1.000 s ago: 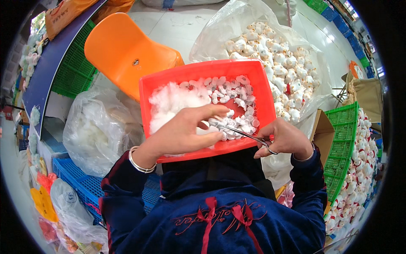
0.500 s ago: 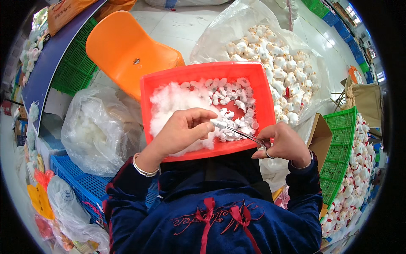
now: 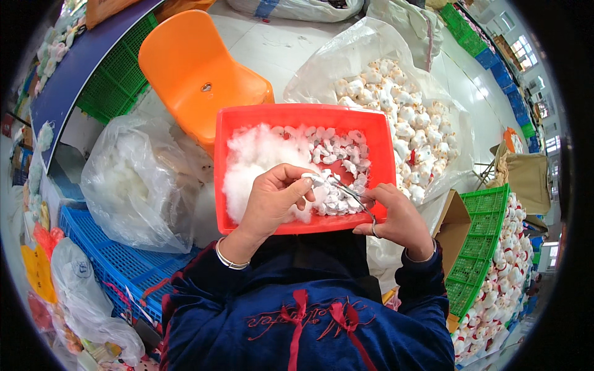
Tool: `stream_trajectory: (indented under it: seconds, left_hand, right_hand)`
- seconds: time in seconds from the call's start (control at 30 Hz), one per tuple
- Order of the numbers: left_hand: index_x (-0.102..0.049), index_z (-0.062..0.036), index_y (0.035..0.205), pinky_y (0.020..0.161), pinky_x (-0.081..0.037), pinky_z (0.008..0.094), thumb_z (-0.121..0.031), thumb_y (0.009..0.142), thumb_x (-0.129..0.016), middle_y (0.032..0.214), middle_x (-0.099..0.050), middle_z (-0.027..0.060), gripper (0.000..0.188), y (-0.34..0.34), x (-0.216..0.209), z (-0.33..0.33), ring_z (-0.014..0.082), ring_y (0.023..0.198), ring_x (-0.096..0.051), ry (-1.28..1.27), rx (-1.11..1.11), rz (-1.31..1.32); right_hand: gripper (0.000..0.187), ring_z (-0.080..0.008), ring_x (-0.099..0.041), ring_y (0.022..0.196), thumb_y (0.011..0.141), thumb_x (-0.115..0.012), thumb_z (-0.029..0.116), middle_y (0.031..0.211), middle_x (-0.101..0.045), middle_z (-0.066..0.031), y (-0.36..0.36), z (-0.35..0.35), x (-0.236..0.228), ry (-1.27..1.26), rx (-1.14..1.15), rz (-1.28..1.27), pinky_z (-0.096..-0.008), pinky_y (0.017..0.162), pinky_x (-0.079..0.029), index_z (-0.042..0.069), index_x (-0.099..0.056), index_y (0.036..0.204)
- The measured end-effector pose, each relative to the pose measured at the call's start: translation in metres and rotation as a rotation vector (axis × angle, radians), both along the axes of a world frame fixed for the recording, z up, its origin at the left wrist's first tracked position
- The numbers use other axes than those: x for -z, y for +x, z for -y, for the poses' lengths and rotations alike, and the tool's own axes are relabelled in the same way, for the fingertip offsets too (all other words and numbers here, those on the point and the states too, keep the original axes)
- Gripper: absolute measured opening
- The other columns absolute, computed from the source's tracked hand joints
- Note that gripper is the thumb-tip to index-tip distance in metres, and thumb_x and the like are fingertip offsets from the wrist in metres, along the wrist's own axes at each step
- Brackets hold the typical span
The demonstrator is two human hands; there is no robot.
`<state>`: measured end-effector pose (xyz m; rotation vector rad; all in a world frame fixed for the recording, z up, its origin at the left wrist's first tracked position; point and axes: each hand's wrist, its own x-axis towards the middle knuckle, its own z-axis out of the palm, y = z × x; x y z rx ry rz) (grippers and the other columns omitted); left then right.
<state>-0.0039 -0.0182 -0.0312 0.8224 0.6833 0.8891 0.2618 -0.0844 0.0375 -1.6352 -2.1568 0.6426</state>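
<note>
Over a red plastic tub [image 3: 303,111], my left hand [image 3: 272,201] pinches a small white fabric piece [image 3: 316,179] between thumb and fingertips. My right hand [image 3: 396,215] has its fingers in the ring handles of slim metal forceps [image 3: 354,195]. Their tips point at the piece; whether they touch it is too small to tell. Fluffy white stuffing [image 3: 244,154] fills the tub's left side. Many small white and grey fabric pieces [image 3: 337,203] lie loose on its right side, partly hidden by my hands.
An orange chair [image 3: 201,77] stands beyond the tub. Clear bags hold stuffing [image 3: 133,185] at left and white plush parts [image 3: 421,127] at right. A blue crate [image 3: 117,247] sits at lower left; a green crate [image 3: 473,247] with plush toys [image 3: 498,272] is at right.
The forceps' tips have drawn back a little from the fabric piece, and the instrument is steeper. My view has shifted slightly; my left hand still pinches the piece.
</note>
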Motion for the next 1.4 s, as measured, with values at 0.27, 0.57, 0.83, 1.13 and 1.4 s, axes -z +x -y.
stream_trajectory:
  seconds: [0.27,0.57,0.83,1.13,1.4]
  left_hand:
    - [-0.064,0.0014,0.11,0.076,-0.062,0.0276,-0.005,0.102,-0.061,0.116,-0.074,0.0171,0.01,0.01,-0.013,0.004,0.021,0.102,-0.075,0.099,-0.113,-0.019]
    - [-0.067,0.0039,0.11,0.083,-0.063,0.0309,-0.003,0.101,-0.062,0.109,-0.075,0.0139,0.012,0.008,-0.016,-0.004,0.0187,0.1,-0.074,0.097,-0.053,-0.083]
    - [-0.07,0.0025,0.106,0.068,-0.051,0.0203,-0.006,0.098,-0.068,0.087,-0.07,0.0005,0.011,-0.016,-0.04,-0.025,0.0044,0.079,-0.064,0.239,0.188,-0.458]
    - [-0.074,0.0023,0.108,0.065,-0.05,0.0213,-0.008,0.099,-0.069,0.084,-0.068,-0.0003,0.015,-0.011,-0.044,-0.042,0.0046,0.073,-0.062,0.267,0.213,-0.37]
    - [-0.075,-0.0008,0.105,0.071,-0.05,0.0228,-0.002,0.098,-0.066,0.091,-0.069,-0.0003,0.012,-0.007,-0.051,-0.062,0.0056,0.082,-0.062,0.293,0.108,-0.46]
  right_hand:
    - [0.04,-0.0272,-0.062,0.061,0.074,-0.092,0.032,0.066,-0.063,-0.0118,-0.029,0.0,0.0,-0.31,0.032,-0.103,-0.0378,0.058,-0.048,0.0,-0.07,0.082]
    - [0.041,-0.0162,-0.049,0.052,0.077,-0.092,0.035,0.056,-0.055,-0.0092,-0.038,-0.006,0.006,-0.295,0.031,-0.296,-0.034,0.052,-0.042,0.0,-0.07,0.079]
    - [0.034,-0.0364,-0.067,0.072,0.077,-0.086,0.036,0.076,-0.069,-0.0146,-0.027,-0.022,-0.009,-0.2,-0.049,0.095,-0.0442,0.062,-0.051,0.005,-0.07,0.08]
    - [0.032,-0.0356,-0.068,0.073,0.074,-0.087,0.033,0.075,-0.068,-0.0139,-0.017,-0.035,-0.012,-0.221,-0.051,0.033,-0.0446,0.063,-0.051,0.007,-0.07,0.08]
    - [0.047,-0.0344,-0.067,0.095,0.071,-0.09,0.022,0.1,-0.069,-0.0138,0.016,-0.047,-0.022,-0.203,-0.087,0.134,-0.0428,0.081,-0.053,0.005,-0.071,0.111]
